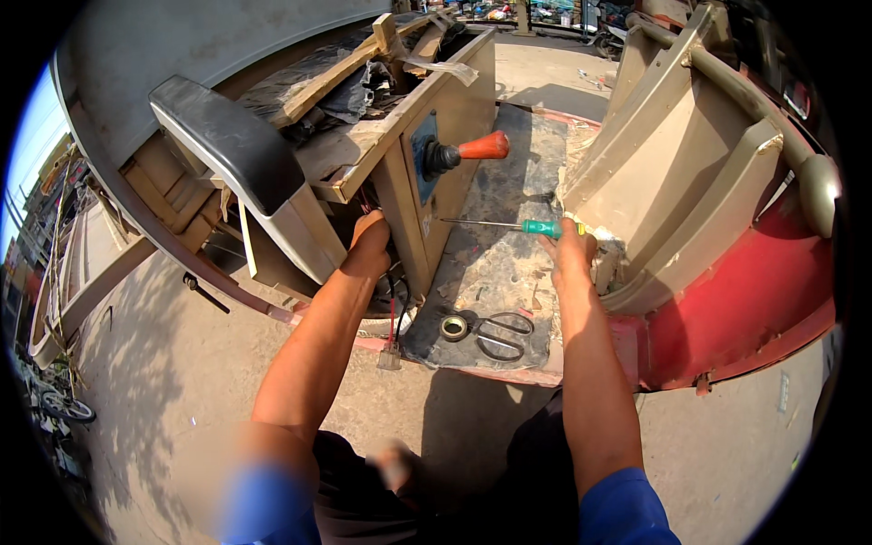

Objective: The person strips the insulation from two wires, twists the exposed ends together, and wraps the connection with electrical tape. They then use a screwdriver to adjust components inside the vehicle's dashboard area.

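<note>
My right hand (568, 245) grips a screwdriver (540, 227) with a green and yellow handle, its shaft pointing left toward a beige box panel (422, 238). My left hand (368, 238) is closed inside the panel's opening beside dark and red wires (392, 309); what its fingertips hold is hidden. The wires hang down to a pale connector (389, 356). A red-handled lever (481, 145) with a black boot sticks out of the panel above. Black scissors (501, 350) and a roll of tape (453, 317) lie on the worn floor plate (495, 182) between my forearms.
A padded black-and-grey piece (227, 145) leans at the left. Wood scraps (327, 77) top the box. At the right stand a beige curved frame (672, 182) with a tube and a red body panel (745, 309). Concrete ground (145, 381) surrounds it; bicycles stand far left.
</note>
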`<act>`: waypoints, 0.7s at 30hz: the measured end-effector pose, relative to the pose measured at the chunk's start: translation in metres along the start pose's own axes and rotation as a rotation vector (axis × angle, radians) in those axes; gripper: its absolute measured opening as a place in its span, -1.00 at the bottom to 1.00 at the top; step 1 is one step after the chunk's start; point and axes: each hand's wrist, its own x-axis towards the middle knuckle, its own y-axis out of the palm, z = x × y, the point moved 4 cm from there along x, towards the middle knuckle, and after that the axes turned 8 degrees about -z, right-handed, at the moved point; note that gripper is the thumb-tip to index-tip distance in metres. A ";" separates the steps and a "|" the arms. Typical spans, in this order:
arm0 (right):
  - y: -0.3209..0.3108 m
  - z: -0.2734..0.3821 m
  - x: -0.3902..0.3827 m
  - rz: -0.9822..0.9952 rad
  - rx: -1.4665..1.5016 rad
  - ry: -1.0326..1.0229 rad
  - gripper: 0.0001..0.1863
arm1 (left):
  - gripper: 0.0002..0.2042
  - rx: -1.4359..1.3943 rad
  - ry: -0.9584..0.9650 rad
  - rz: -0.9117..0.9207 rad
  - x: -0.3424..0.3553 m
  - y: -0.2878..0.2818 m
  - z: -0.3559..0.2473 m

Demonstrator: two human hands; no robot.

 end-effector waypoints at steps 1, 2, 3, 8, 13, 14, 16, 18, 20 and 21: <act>0.000 0.000 0.001 0.022 0.006 -0.002 -0.60 | -0.70 -0.054 -0.080 0.071 -0.001 0.004 0.002; -0.001 -0.001 0.003 0.046 0.011 -0.004 -0.59 | -0.69 -0.069 -0.095 0.102 -0.003 0.008 0.002; -0.001 -0.002 0.004 0.070 0.017 -0.005 -0.57 | -0.68 -0.084 -0.109 0.133 -0.004 0.012 0.003; -0.001 -0.009 0.013 0.033 0.040 -0.003 -0.52 | -0.67 -0.149 -0.163 0.108 -0.011 0.019 0.006; 0.000 -0.007 0.007 0.056 0.039 0.004 -0.52 | -0.64 -0.185 -0.254 0.026 0.016 0.008 0.028; 0.000 -0.008 0.010 0.046 0.046 -0.003 -0.54 | -0.63 -0.180 -0.246 0.030 0.016 0.009 0.030; 0.000 -0.009 0.013 0.047 0.057 -0.013 -0.57 | -0.61 -0.170 -0.228 0.035 0.015 0.009 0.033; 0.001 -0.010 0.015 0.069 0.064 -0.019 -0.61 | -0.61 -0.178 -0.230 0.068 0.022 0.006 0.037; 0.003 -0.009 0.014 0.061 0.064 -0.030 -0.64 | -0.61 -0.170 -0.236 0.093 0.027 0.002 0.039; 0.003 -0.008 0.013 0.057 0.064 -0.035 -0.66 | -0.62 -0.158 -0.241 0.103 0.030 0.000 0.040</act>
